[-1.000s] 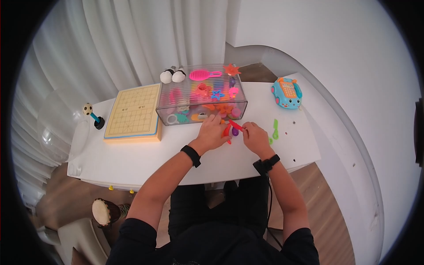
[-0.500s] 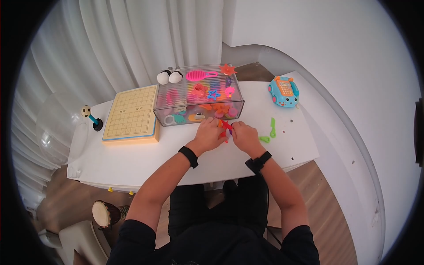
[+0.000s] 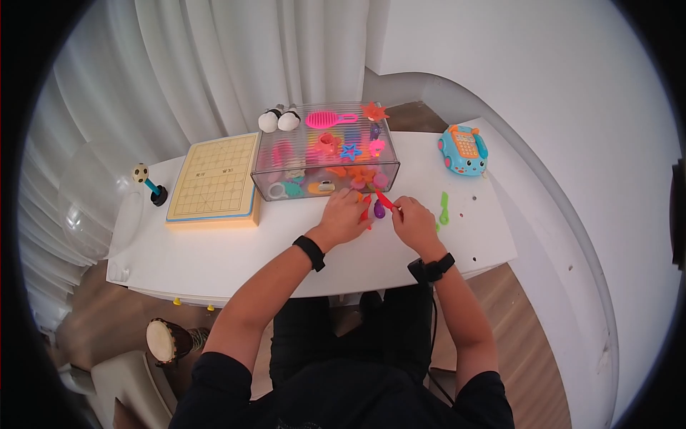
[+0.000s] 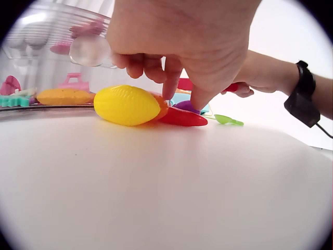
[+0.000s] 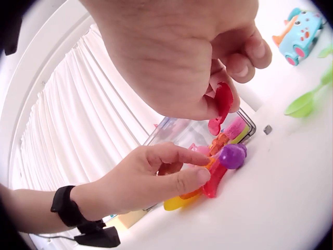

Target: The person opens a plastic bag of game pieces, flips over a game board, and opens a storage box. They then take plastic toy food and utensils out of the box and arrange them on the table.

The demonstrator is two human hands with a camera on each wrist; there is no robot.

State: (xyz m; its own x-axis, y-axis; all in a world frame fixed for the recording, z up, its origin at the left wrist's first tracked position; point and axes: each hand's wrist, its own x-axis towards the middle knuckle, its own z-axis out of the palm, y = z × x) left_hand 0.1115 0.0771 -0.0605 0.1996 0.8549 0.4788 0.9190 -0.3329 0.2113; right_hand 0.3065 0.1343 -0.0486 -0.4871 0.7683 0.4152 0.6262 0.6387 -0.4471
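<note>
In the head view the left hand (image 3: 344, 220) rests on the table before the clear box, its thumb and index finger pinching a red toy (image 4: 184, 117) that lies on the tabletop. A yellow ribbed toy (image 4: 126, 105) and an orange piece lie against it. Beside them is a purple toy (image 5: 232, 156). The right hand (image 3: 416, 225) grips a red toy knife (image 5: 223, 104) between thumb and fingers. Its blade is raised above the toys, apart from them in the right wrist view.
The clear box (image 3: 325, 171) holds colourful toys, with more on its lid. A board-game box (image 3: 214, 179) and a ball figure (image 3: 141, 173) stand left. Green utensils (image 3: 444, 207) and a toy telephone (image 3: 464, 150) are at the right.
The right hand moved left with the knife over the toys, then back right, uncovering the purple toy. The left hand stays at the toys. The head view shifted slightly.
</note>
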